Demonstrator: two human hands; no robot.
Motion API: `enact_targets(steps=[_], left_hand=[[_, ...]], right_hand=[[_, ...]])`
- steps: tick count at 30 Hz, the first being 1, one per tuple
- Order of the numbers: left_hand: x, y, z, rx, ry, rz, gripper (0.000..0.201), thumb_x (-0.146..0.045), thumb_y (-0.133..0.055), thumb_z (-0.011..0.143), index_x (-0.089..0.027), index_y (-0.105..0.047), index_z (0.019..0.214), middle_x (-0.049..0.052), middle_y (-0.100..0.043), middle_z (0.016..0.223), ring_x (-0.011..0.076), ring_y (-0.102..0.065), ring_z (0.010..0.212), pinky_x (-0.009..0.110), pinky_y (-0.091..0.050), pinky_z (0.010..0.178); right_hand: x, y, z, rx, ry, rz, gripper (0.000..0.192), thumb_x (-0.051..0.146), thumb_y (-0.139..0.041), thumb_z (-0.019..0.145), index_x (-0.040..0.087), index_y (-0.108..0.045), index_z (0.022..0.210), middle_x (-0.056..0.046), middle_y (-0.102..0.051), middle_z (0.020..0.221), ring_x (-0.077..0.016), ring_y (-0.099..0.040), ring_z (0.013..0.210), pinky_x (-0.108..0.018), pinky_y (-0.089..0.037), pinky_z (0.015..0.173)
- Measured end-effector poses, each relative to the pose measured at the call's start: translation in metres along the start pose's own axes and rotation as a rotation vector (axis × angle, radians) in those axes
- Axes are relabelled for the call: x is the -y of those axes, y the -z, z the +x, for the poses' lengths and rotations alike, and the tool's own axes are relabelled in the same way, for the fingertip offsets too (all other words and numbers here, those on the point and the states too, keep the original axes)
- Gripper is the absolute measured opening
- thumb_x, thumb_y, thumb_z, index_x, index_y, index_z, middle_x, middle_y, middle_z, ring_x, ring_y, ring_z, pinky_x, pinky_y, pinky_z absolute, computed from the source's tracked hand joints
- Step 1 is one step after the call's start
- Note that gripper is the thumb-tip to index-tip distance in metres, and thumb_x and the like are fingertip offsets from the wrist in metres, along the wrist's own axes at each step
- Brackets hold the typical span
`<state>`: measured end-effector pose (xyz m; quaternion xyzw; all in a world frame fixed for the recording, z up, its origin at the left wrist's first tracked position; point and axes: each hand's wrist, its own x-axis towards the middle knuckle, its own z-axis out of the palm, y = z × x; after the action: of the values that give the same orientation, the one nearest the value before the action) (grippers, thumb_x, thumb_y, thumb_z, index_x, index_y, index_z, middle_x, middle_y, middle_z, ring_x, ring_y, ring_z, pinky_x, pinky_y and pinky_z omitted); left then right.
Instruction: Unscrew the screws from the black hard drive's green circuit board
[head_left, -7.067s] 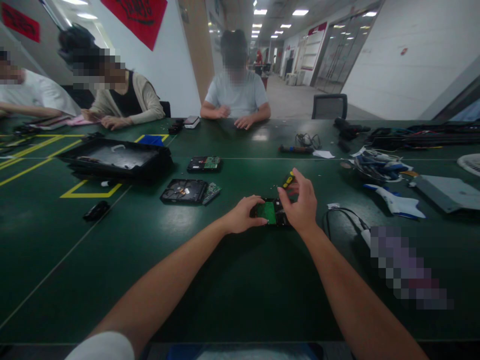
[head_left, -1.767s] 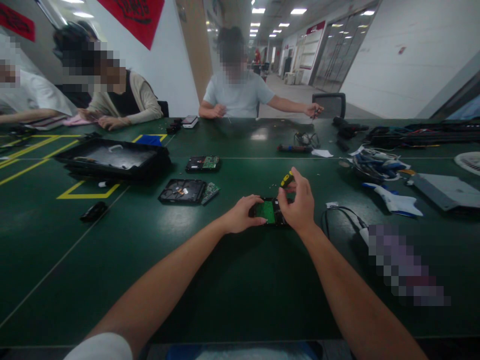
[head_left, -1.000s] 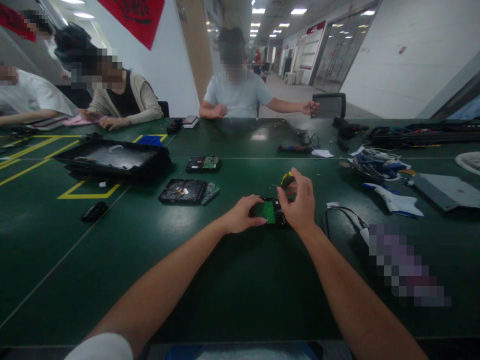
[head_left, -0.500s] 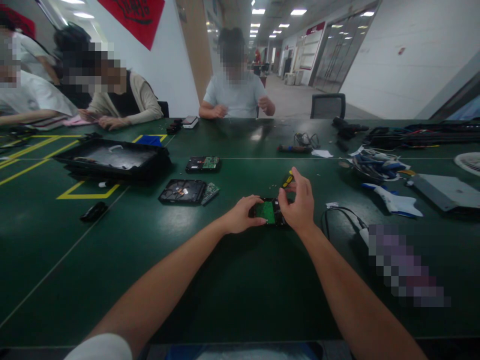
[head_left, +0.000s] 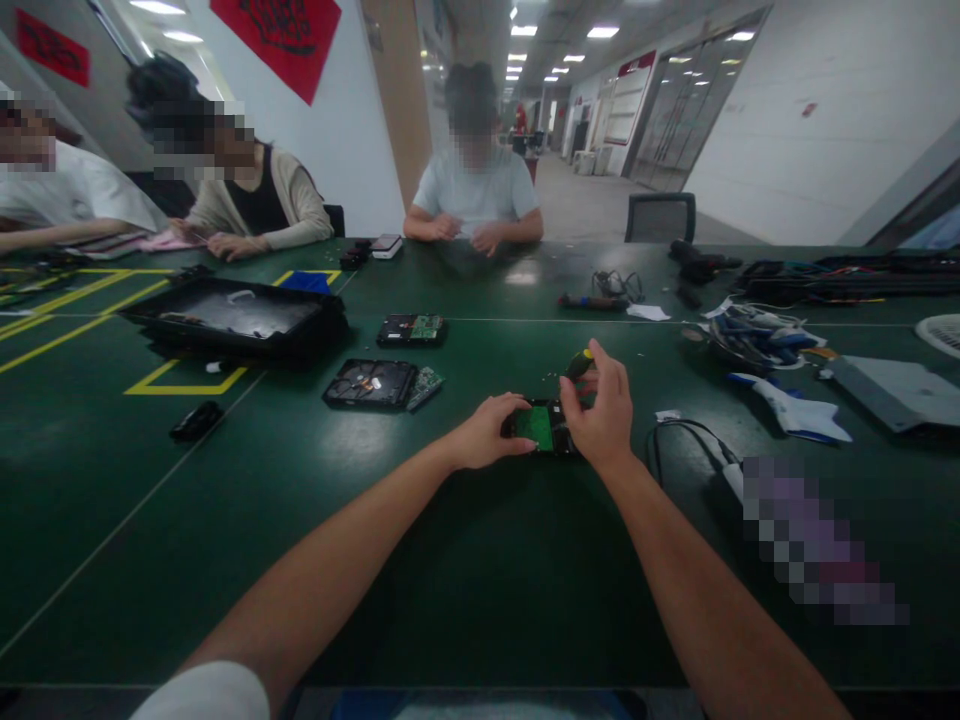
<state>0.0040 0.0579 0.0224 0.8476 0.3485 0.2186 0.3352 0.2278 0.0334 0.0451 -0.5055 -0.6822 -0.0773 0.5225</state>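
Far left of the frame: yellow lines (head_left: 180, 384) on the green bench (head_left: 420, 560); a small black item (head_left: 196, 420) lies just below them.

Upper left: a black tray (head_left: 232, 320), with two seated people behind it; one person's hand (head_left: 225, 245) rests on the bench.

Left of centre: an opened drive (head_left: 371, 382) with a loose green board (head_left: 424, 386) touching its right edge; a second drive (head_left: 412, 329) above it, board side up.

Top centre: a third person across the bench, both hands together at the edge. A phone (head_left: 387, 245) lies to that person's left in the frame.

Centre: your left hand (head_left: 491, 430), fingers curled over the left end of the drive (head_left: 541, 428), pressing it to the bench. The drive lies flat, green board up, between your two hands.

Just right of it: your right hand (head_left: 600, 415), closed on a screwdriver (head_left: 579, 364); its black and yellow handle shows above your fingers, and the tip is hidden behind the hand, over the drive's right end.

Right of centre: a black cable (head_left: 675, 435) looping near your right wrist, a scrap of paper (head_left: 665, 414) beside it.

Upper right: a dark tool (head_left: 592, 300), a bundle of cables (head_left: 754, 335), a white and blue item (head_left: 791, 412).

Far right: a grey panel (head_left: 896, 390).
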Motion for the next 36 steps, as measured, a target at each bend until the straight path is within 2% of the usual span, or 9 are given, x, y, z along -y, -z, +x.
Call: enact_targets(steps=[3,8,13,19,23,28,32,36], left_hand=[[-0.0005,0.0004,-0.0002,0.003,-0.008,-0.01,0.067,-0.051,-0.076,0.083,-0.025,-0.054,0.141,0.011,-0.05,0.152,0.0329,-0.05,0.136,0.051,-0.042,0.114],[0.0013,0.0003,-0.0002,0.018,0.03,-0.02,0.069,-0.053,-0.075,0.083,-0.026,-0.053,0.143,0.01,-0.047,0.154,0.0336,-0.048,0.138,0.051,-0.044,0.113],[0.0008,0.0003,0.0006,0.01,0.016,0.009,0.069,-0.052,-0.076,0.083,-0.025,-0.054,0.143,0.011,-0.05,0.152,0.034,-0.048,0.138,0.053,-0.041,0.115],[0.0,-0.0011,0.0005,-0.002,0.001,0.025,0.07,-0.053,-0.075,0.083,-0.024,-0.053,0.143,0.012,-0.051,0.15,0.0335,-0.049,0.138,0.052,-0.04,0.116],[0.0027,-0.0023,0.0007,0.0,-0.002,0.02,0.07,-0.054,-0.075,0.083,-0.025,-0.053,0.143,0.012,-0.051,0.151,0.0334,-0.047,0.139,0.053,-0.039,0.117],[0.0024,-0.002,0.001,-0.009,0.002,0.018,0.069,-0.053,-0.075,0.083,-0.026,-0.054,0.142,0.012,-0.052,0.15,0.0336,-0.05,0.136,0.052,-0.042,0.113],[0.0002,-0.0014,0.001,0.007,0.022,0.023,0.07,-0.053,-0.075,0.083,-0.026,-0.053,0.144,0.011,-0.051,0.151,0.0337,-0.049,0.137,0.053,-0.041,0.114],[-0.002,-0.0006,0.0007,0.001,0.008,0.025,0.069,-0.053,-0.075,0.083,-0.025,-0.053,0.143,0.012,-0.052,0.15,0.0341,-0.048,0.138,0.053,-0.041,0.115]], right_hand=[[0.0003,0.0015,0.0004,-0.007,-0.001,-0.025,0.065,0.034,-0.063,0.095,0.025,-0.037,0.155,-0.014,-0.057,0.127,-0.0195,-0.062,0.086,-0.042,-0.064,0.077],[0.0014,0.0012,0.0003,0.02,-0.012,0.009,0.068,0.029,-0.057,0.097,0.025,-0.03,0.16,-0.015,-0.056,0.132,-0.0213,-0.063,0.093,-0.043,-0.064,0.081],[0.0011,0.0015,0.0013,0.01,0.005,-0.002,0.065,0.031,-0.062,0.096,0.026,-0.037,0.156,-0.014,-0.056,0.129,-0.0204,-0.064,0.09,-0.039,-0.064,0.074],[0.0016,0.0018,0.0012,0.022,0.021,-0.014,0.067,0.026,-0.059,0.096,0.025,-0.034,0.158,-0.014,-0.057,0.129,-0.0209,-0.065,0.092,-0.044,-0.064,0.084],[0.0009,0.0017,0.0015,0.01,0.032,-0.017,0.065,0.029,-0.062,0.094,0.025,-0.039,0.154,-0.013,-0.058,0.125,-0.0206,-0.065,0.088,-0.041,-0.064,0.076],[0.0011,0.0024,0.0028,0.014,0.01,-0.04,0.067,0.026,-0.06,0.093,0.023,-0.036,0.156,-0.014,-0.058,0.128,-0.0205,-0.065,0.088,-0.043,-0.063,0.082],[0.0013,0.0024,0.003,0.025,-0.014,-0.058,0.066,0.029,-0.062,0.093,0.023,-0.038,0.154,-0.013,-0.06,0.124,-0.0201,-0.064,0.085,-0.044,-0.063,0.081],[0.0017,0.0012,0.0021,0.037,-0.023,-0.031,0.068,0.026,-0.06,0.092,0.022,-0.035,0.156,-0.015,-0.059,0.127,-0.0218,-0.066,0.09,-0.046,-0.062,0.085]])
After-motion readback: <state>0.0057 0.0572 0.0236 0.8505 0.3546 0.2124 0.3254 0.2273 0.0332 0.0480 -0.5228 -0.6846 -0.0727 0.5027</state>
